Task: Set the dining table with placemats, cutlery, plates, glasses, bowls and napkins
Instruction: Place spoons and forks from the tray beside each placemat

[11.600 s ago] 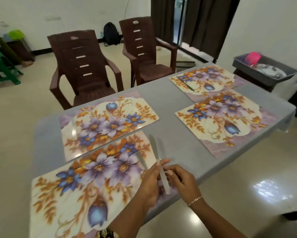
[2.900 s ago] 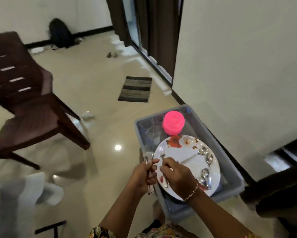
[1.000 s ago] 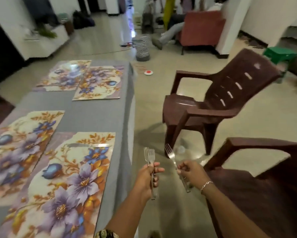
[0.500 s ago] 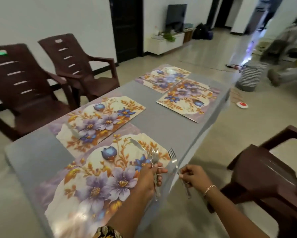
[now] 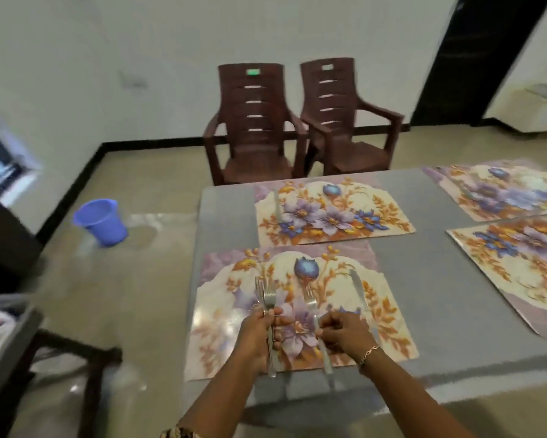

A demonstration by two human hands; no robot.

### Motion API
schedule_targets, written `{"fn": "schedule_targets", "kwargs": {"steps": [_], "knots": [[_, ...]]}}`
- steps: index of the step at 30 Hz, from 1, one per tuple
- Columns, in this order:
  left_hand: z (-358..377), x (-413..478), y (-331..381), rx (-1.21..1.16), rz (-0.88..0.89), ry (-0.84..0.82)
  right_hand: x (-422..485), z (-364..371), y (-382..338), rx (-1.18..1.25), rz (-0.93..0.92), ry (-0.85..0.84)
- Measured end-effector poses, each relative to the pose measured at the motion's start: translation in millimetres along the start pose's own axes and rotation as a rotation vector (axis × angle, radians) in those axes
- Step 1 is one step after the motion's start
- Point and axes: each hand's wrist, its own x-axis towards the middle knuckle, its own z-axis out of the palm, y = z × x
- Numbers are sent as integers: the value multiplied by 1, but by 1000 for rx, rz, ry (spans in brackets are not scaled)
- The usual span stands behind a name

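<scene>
Head view: gripping a bundle of forks [image 5: 267,300] in the left hand [image 5: 259,331], pinching a single fork [image 5: 311,304] in the right hand [image 5: 341,331], tines pointing away from both grips. Holding both above the near placemat [image 5: 221,327] now, the right grip having come in from beyond the table [image 5: 430,279] edge half a second back. Lying just right of the right grip, a knife [image 5: 357,289].
</scene>
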Motion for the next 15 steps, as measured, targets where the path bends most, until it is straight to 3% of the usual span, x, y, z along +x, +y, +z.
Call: {"fn": "schedule_targets", "kwargs": {"steps": [9, 15], "knots": [[-102, -19, 12, -213, 67, 228, 23, 91, -26, -25, 46, -205], [-160, -13, 27, -150, 44, 252, 43, 162, -51, -19, 139, -177]]}}
